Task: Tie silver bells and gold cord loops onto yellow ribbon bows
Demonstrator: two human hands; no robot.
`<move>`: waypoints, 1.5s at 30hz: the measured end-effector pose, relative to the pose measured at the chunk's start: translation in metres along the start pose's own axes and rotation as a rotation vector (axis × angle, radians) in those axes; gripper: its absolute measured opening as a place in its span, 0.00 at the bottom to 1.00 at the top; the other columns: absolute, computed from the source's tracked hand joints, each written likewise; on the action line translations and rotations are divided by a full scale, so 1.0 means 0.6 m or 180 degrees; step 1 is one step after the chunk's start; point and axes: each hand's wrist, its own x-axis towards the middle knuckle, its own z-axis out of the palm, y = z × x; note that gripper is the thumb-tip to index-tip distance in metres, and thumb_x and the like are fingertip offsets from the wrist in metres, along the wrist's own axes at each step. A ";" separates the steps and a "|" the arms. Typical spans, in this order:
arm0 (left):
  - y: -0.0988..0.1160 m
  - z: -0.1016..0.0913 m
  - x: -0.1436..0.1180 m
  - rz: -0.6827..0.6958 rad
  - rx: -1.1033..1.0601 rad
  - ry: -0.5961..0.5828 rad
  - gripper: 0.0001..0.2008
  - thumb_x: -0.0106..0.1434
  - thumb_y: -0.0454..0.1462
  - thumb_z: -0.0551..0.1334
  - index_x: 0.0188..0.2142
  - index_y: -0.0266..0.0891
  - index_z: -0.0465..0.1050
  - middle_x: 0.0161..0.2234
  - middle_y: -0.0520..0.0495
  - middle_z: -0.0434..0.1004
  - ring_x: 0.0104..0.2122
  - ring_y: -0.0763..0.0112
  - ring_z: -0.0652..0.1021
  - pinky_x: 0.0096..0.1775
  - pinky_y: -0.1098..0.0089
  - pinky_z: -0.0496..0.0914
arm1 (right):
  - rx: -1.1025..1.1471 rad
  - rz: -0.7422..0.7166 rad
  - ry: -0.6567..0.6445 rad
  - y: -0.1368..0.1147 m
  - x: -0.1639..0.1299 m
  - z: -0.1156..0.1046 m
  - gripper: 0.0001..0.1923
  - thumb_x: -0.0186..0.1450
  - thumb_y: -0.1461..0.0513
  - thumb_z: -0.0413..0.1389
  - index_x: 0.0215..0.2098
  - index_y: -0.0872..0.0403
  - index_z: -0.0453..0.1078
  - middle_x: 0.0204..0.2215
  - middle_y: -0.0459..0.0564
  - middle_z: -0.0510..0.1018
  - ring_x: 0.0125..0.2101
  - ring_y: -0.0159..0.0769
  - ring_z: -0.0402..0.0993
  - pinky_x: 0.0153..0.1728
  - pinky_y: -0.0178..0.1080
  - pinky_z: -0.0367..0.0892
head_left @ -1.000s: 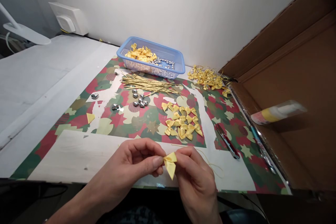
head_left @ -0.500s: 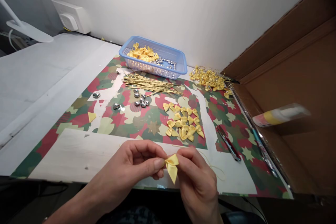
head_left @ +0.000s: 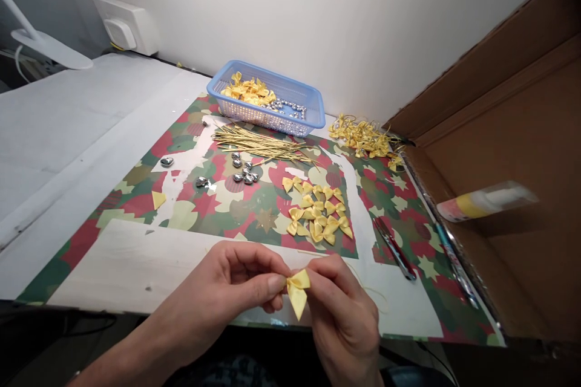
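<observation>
Pinching a yellow bow [head_left: 298, 295] near its knot with the left hand [head_left: 242, 287], thumb tip and fingertips drawn together in a closed grip. Placed just past the thumb tip, to the right of that grip, between both hands and above the near part of the worktop [head_left: 118, 260], with one pointed tail hanging down and a shorter end turned toward the right hand [head_left: 342, 305]. Seen at the bow's right side: curled right fingers, close against the ribbon. Cannot tell how far open on the right, or with hold of what. Hidden behind the left thumb and fingertips: the bow's left part. Out of sight behind the right hand: part of a thin gold tie [head_left: 374, 292], showing only faintly beyond the knuckles. Cut off by the bottom edge: left forearm and right wrist. Laid out beyond the hands on a patterned sheet [head_left: 213, 214]: loose bows [head_left: 318, 211], silver beads [head_left: 247, 174] and a bundle of gold strands [head_left: 258, 142]. Hard to separate piece from piece: the tangled heap [head_left: 363, 137] at the back right, and the contents of the blue basket [head_left: 263, 121], partly screened by the front wall. Blurred: a bottle [head_left: 472, 204], label unreadable.
</observation>
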 end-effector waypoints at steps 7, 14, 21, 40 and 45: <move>0.002 0.004 0.001 0.0021 -0.0009 0.0019 0.03 0.65 0.36 0.71 0.35 0.38 0.85 0.26 0.52 0.79 0.29 0.76 0.76 0.35 0.78 0.71 | 0.0054 -0.0161 0.0085 0.003 0.004 0.004 0.24 0.68 0.77 0.52 0.53 0.48 0.76 0.36 0.48 0.70 0.34 0.31 0.69 0.32 0.33 0.67; 0.001 0.003 0.003 0.0013 -0.0039 -0.0041 0.04 0.66 0.35 0.70 0.35 0.38 0.85 0.27 0.52 0.80 0.30 0.76 0.76 0.36 0.78 0.71 | 0.0149 -0.0179 0.0018 0.003 0.006 0.000 0.24 0.69 0.76 0.48 0.53 0.49 0.75 0.37 0.48 0.70 0.35 0.31 0.70 0.32 0.33 0.67; -0.003 -0.001 0.002 0.0043 -0.0133 -0.0046 0.04 0.66 0.36 0.71 0.36 0.39 0.86 0.27 0.52 0.81 0.29 0.77 0.77 0.36 0.79 0.72 | 0.0012 -0.0189 -0.0086 0.005 0.004 -0.003 0.25 0.69 0.76 0.48 0.54 0.49 0.76 0.37 0.48 0.69 0.35 0.31 0.69 0.32 0.33 0.67; -0.003 -0.001 0.001 -0.0044 -0.0117 -0.0052 0.03 0.66 0.35 0.71 0.36 0.40 0.87 0.26 0.52 0.83 0.29 0.78 0.78 0.35 0.80 0.72 | 0.0032 -0.0162 -0.0019 0.009 0.001 -0.002 0.24 0.68 0.76 0.51 0.54 0.48 0.76 0.37 0.48 0.71 0.34 0.31 0.71 0.32 0.32 0.68; -0.003 -0.002 -0.001 -0.0079 -0.0142 -0.0065 0.03 0.65 0.36 0.72 0.36 0.39 0.87 0.26 0.52 0.84 0.29 0.77 0.79 0.36 0.80 0.73 | -0.0041 -0.0202 0.0062 0.006 0.002 -0.001 0.24 0.68 0.76 0.52 0.53 0.48 0.77 0.35 0.48 0.73 0.33 0.31 0.72 0.31 0.32 0.69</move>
